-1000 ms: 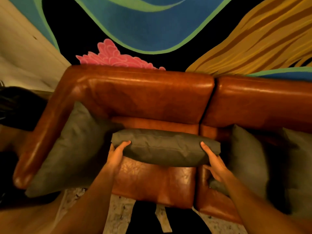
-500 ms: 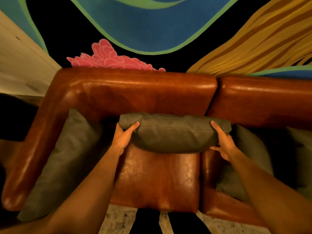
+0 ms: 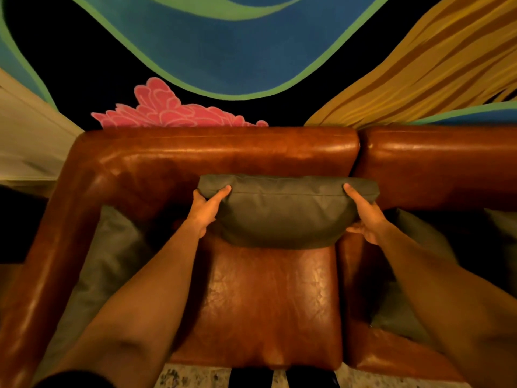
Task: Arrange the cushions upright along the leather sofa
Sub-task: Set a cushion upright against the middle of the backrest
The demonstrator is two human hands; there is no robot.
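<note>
I look down on a brown leather sofa (image 3: pixel 212 155) with a grey-green cushion (image 3: pixel 285 211) held upright against its backrest. My left hand (image 3: pixel 205 210) grips the cushion's left end and my right hand (image 3: pixel 365 217) grips its right end. A second grey cushion (image 3: pixel 95 278) leans against the left armrest. A third grey cushion (image 3: pixel 411 289) stands on the neighbouring seat to the right, partly hidden by my right forearm.
A painted wall (image 3: pixel 251 51) with blue, green, pink and gold shapes rises right behind the sofa. The brown seat pad (image 3: pixel 268 303) lies below the held cushion. Speckled floor (image 3: pixel 181 378) shows at the bottom edge, next to my dark shoes.
Both hands have carried the cushion away from me and upward, from above the seat pad to the backrest. The view has shifted closer to the sofa.
</note>
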